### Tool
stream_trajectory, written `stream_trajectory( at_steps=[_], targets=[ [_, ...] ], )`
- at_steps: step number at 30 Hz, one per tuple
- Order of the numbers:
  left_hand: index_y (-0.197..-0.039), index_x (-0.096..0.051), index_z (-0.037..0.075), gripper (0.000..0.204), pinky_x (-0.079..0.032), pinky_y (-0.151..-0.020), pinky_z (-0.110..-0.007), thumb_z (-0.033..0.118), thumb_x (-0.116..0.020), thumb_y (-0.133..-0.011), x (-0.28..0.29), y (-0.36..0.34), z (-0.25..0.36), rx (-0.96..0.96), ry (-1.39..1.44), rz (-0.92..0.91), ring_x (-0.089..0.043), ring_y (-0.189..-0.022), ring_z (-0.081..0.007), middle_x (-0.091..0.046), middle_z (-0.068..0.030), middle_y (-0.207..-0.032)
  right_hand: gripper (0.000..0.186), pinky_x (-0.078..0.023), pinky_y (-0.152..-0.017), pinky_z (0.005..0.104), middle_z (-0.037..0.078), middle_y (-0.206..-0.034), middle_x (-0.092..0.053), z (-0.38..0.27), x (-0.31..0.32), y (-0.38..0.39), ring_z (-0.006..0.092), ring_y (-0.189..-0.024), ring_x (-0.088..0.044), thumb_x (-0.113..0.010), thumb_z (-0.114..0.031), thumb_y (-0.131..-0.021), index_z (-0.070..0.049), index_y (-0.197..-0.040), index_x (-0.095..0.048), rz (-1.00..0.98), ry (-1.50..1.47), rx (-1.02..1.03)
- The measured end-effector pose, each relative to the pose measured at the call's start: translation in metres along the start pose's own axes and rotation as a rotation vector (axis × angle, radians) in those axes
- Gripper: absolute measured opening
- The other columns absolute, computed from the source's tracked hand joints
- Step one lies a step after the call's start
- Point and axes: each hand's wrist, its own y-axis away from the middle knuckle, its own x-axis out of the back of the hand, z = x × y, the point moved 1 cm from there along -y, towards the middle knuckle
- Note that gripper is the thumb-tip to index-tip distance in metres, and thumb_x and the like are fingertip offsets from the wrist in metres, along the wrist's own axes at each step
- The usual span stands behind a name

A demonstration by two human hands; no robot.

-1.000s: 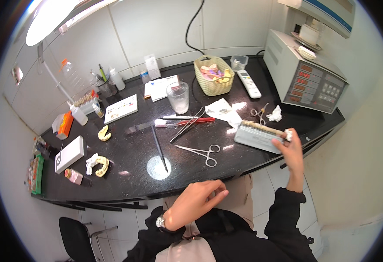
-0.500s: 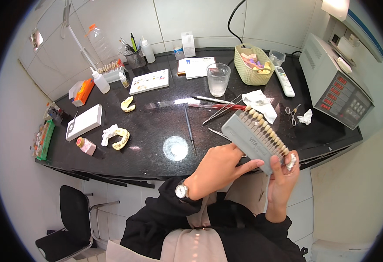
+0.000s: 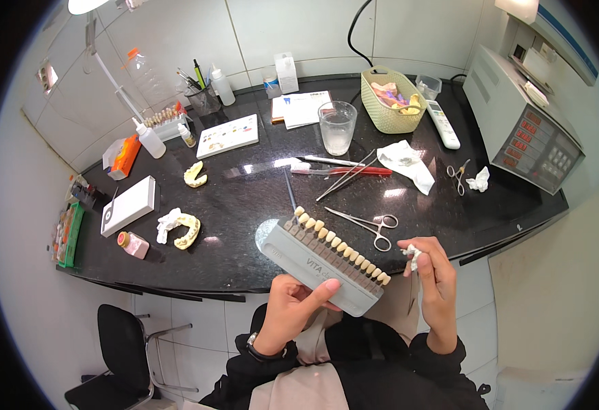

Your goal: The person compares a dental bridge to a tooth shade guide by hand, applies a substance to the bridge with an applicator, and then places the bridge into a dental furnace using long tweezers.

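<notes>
A grey dental shade guide (image 3: 313, 266) with a row of tooth-coloured tabs is tilted above the front of the black worktop. My left hand (image 3: 293, 307) grips its lower edge, thumb on the front face. To the right, apart from the guide, my right hand (image 3: 436, 287) pinches a small crumpled white tissue (image 3: 414, 257) between its fingertips. Whether anything is wrapped in it, I cannot tell. A hemostat (image 3: 368, 224) lies just beyond the guide, near tweezers (image 3: 347, 176) and a red-handled toothbrush (image 3: 340, 169). Part of a slim dark-handled tool (image 3: 290, 189) is hidden behind the guide.
Dental casts (image 3: 189, 231) lie at left, by a white box (image 3: 129, 205) and a small pink bottle (image 3: 133, 244). Further back stand a glass of water (image 3: 337, 128) and a woven basket (image 3: 392, 102). A grey machine (image 3: 518, 123) occupies the right end. A black chair (image 3: 125, 348) stands at lower left.
The shade guide has shifted left and toward me, now in my left hand alone. My right hand has let go of its end and kept the tissue. The hemostat has come into fuller view.
</notes>
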Motion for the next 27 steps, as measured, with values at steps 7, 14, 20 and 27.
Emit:
stream_trajectory(
  at_steps=[7,14,20,27],
  targets=[
    [-0.099,-0.065,-0.01,0.022,-0.06,-0.066,-0.03,0.009,-0.065,-0.09,-0.007,0.002,-0.006,-0.039,-0.083,0.042,-0.068,-0.083,-0.0182,-0.069,-0.0148,-0.095,0.031,-0.051,-0.074,0.0301,0.012,-0.101,-0.07,-0.023,-0.017,-0.008,0.0201,-0.084,-0.065,-0.068,-0.003,-0.083,-0.004,-0.114,-0.066,-0.132,0.195,0.234],
    [-0.098,-0.065,-0.011,0.019,-0.06,-0.066,-0.03,0.007,-0.065,-0.089,-0.011,0.004,-0.007,-0.063,-0.115,0.069,-0.068,-0.08,-0.0183,-0.069,-0.0149,-0.094,0.022,-0.052,-0.073,0.0279,0.011,-0.098,-0.071,-0.01,-0.011,-0.013,0.0183,-0.082,-0.067,-0.068,0.0,-0.081,-0.003,-0.103,-0.071,-0.052,-0.057,-0.019],
    [-0.098,-0.065,-0.011,0.019,-0.059,-0.065,-0.03,0.007,-0.064,-0.089,-0.014,0.001,-0.009,-0.048,-0.085,0.106,-0.068,-0.079,-0.0185,-0.069,-0.0149,-0.092,0.033,-0.055,-0.075,0.0291,0.01,-0.108,-0.059,-0.02,-0.011,-0.01,0.0181,-0.087,-0.066,-0.065,0.005,-0.082,-0.009,-0.111,-0.071,-0.074,0.075,0.155],
    [-0.1,-0.064,-0.01,0.02,-0.058,-0.066,-0.028,0.007,-0.064,-0.09,-0.018,0.002,-0.017,-0.029,-0.081,0.081,-0.068,-0.078,-0.0175,-0.069,-0.0149,-0.092,0.034,-0.053,-0.072,0.0292,0.008,-0.101,-0.058,-0.015,0.0,-0.007,0.0174,-0.085,-0.063,-0.069,0.003,-0.079,-0.01,-0.111,-0.07,-0.068,0.21,0.163]
  ],
)
